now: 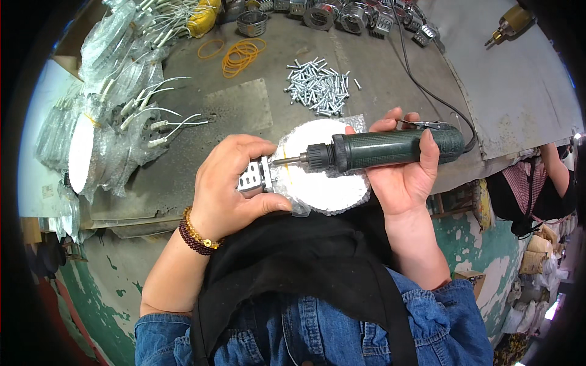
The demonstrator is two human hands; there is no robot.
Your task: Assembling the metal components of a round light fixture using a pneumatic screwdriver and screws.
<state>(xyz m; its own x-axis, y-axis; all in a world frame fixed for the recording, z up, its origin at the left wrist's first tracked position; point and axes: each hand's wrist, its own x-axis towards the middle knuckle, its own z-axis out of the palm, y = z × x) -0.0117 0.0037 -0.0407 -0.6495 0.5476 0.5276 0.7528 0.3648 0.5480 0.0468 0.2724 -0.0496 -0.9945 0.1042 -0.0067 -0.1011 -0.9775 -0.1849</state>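
Observation:
My left hand is closed around a small perforated metal housing, whose open end faces right. Lying across my right palm, a dark green electric screwdriver is gripped by my right hand, its cord trailing off to the right. The driver's bit points left and its tip meets the edge of the housing; whether a screw sits there is too small to tell. Beneath the bit, a round white disc in clear plastic wrap lies close against the housing, partly covered by the tool and my fingers.
A pile of silver screws lies beyond the disc. Yellow rubber bands are farther back. Wrapped white discs with wires crowd the left. Several metal housings line the far edge. Another driver is at far right; a person is beyond.

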